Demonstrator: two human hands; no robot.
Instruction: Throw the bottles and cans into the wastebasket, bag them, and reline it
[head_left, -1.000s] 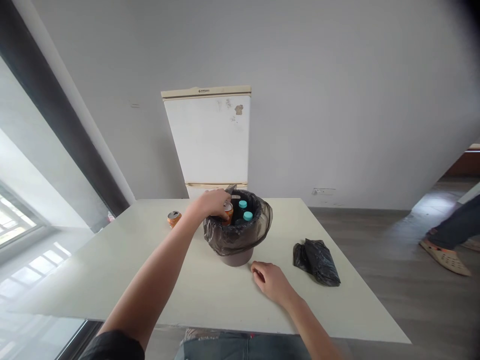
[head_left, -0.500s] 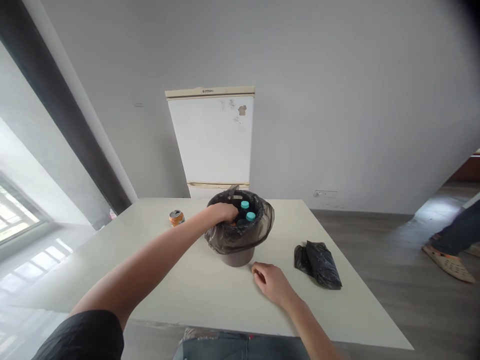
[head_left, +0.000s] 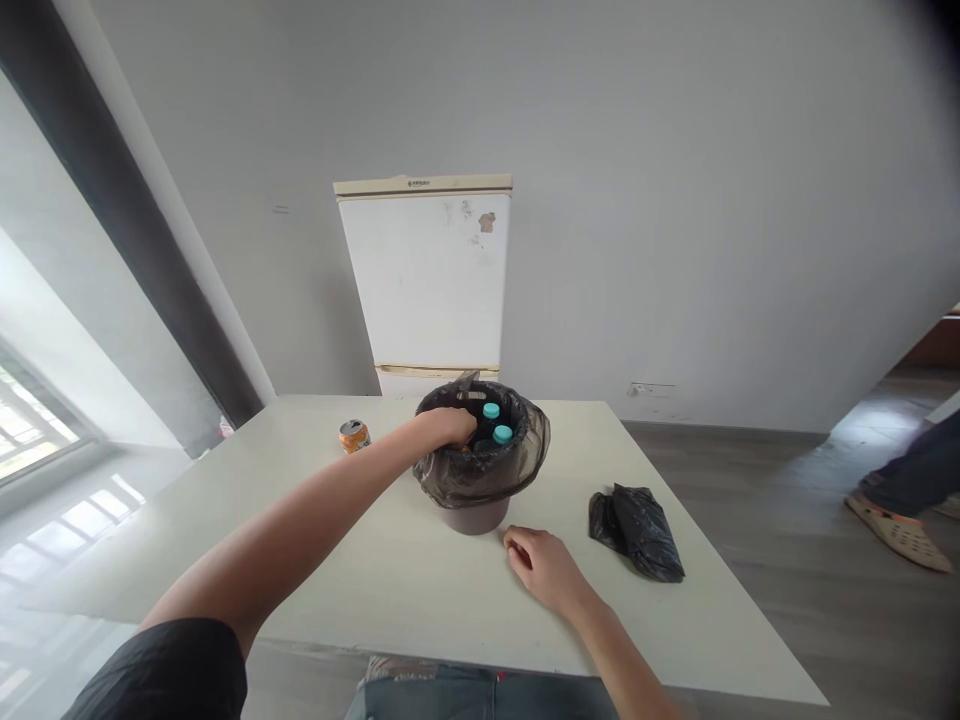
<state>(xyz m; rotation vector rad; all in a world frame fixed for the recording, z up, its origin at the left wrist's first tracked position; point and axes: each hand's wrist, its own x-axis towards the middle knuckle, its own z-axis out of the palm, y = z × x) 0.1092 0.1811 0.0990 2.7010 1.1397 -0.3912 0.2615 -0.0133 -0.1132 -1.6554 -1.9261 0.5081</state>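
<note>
My left hand (head_left: 454, 427) reaches over the rim into a small brown trash bin (head_left: 477, 518) lined with a translucent black garbage bag (head_left: 465, 487). Its fingers are curled downward, and a bit of orange shows just under them; what they grip is mostly hidden. Two bottles with turquoise caps (head_left: 502, 434) stand inside the bin beside that hand. My right hand (head_left: 546, 570) rests on the table just in front of the bin, loosely curled with nothing in it. An orange drink can (head_left: 354, 436) stands upright on the table, left of the bin.
A folded black plastic bag (head_left: 646, 533) lies on the right of the pale table (head_left: 420, 600). Behind the table is a white refrigerator (head_left: 427, 280) against the grey wall. At the far right, a person's leg and clog (head_left: 900, 535) show on the floor.
Almost nothing differs. The view has shifted very slightly, and both hands hold the same places.
</note>
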